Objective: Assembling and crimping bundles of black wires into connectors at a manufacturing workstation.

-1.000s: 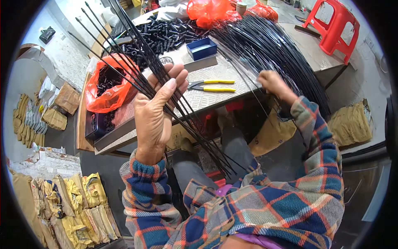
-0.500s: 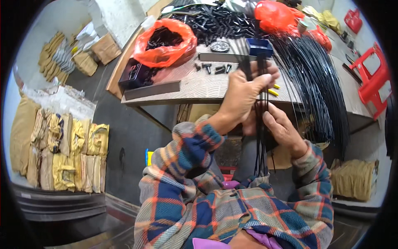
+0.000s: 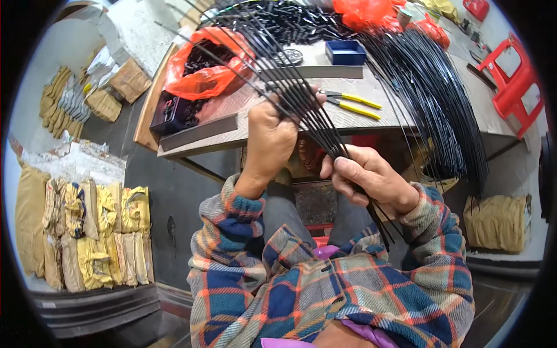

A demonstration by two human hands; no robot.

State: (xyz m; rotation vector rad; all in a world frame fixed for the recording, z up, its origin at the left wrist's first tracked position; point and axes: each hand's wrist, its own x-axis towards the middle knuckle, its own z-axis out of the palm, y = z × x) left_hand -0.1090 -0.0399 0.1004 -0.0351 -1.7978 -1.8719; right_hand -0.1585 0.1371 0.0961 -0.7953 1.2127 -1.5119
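Observation:
A small bunch of thin black rods [image 3: 322, 129] slants across in front of me, spread at the upper end and gathered at the lower one. My left hand [image 3: 270, 134] is closed round the upper part. Lower down, my right hand [image 3: 372, 174] grips the same rods between thumb and fingers, their ends poking out beneath it. Pliers with yellow handles [image 3: 361, 99] lie on the worktable [image 3: 390, 113] just past the rods. The small black parts at the table's front are mostly hidden behind my left hand.
A big sheaf of black rods [image 3: 426, 87] hangs over the table's right side. Small black parts fill a red plastic bag [image 3: 202, 86] and a heap [image 3: 290, 20] behind. A blue box [image 3: 346, 58] and a metal bar [image 3: 325, 72] stand nearby. A red stool [image 3: 516, 87] is far right.
The rods have swung from nearly upright to a slant toward the upper left. My left hand moved left and closed round them; the pliers came into fuller view.

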